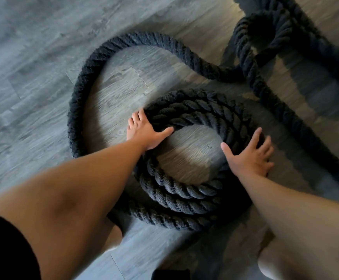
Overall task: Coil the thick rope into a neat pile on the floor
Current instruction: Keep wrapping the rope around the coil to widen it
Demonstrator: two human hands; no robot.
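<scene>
Presently: slack loop (77, 106) of thick rope (164, 40), uncoiled on floor (23, 57); left hand (144, 133), fingers spread, pressing coil (184, 197); right hand (249, 156), fingers splayed flat on the coil's opposite side. Step: settling laid turns. Next: probably draw slack round.

Two bare arms are pictured from above, the left forearm (87, 178) and the right forearm (286, 201) uncovered down to the wrist. A short black sleeve (0, 251) is seen on the left upper arm, cut off by the lower left corner. The left hand (144, 134) and the right hand (249, 156) are shown bare. A bare left knee (112, 239) and right knee (273, 263) are glimpsed below, with a blurred dark hem (115, 219) beside the left one.
</scene>
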